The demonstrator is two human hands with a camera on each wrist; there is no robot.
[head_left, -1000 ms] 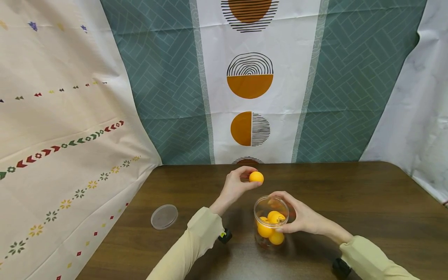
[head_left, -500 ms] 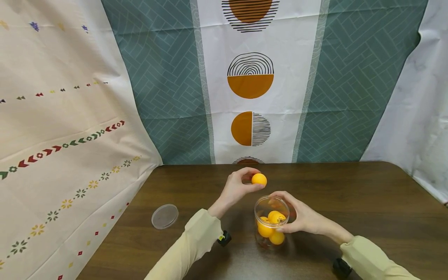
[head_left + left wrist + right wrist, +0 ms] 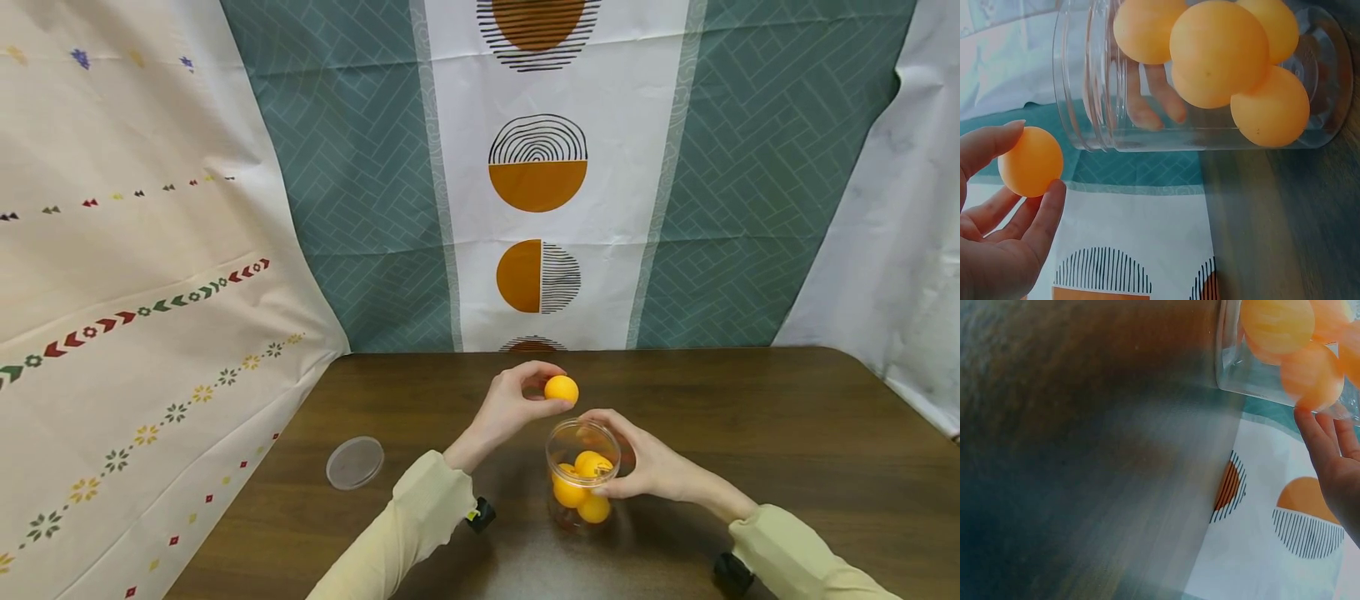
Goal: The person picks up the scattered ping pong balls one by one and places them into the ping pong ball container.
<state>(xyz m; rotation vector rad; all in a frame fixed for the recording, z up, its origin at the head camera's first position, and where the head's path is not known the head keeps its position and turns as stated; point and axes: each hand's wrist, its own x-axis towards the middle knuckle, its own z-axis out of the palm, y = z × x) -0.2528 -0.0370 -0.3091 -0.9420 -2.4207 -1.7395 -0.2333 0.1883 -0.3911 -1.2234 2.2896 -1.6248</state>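
My left hand pinches an orange ping-pong ball between thumb and fingertips, up at the back left of a clear plastic jar. In the left wrist view the pinched ball is just outside the jar's threaded mouth. The jar stands upright on the table with several orange ping-pong balls heaped inside. From the right side, my right hand grips the jar near its rim, thumb in front and fingers behind. The right wrist view catches those fingers along the jar wall.
A round clear lid lies flat on the dark wooden table, left of the left forearm. Patterned cloth hangs behind the table, and a cream cloth borders it on the left. Each wrist carries a small black camera.
The left hand has moved slightly right and down with its ball, closer to the jar's mouth. The right hand and the jar have stayed in place.
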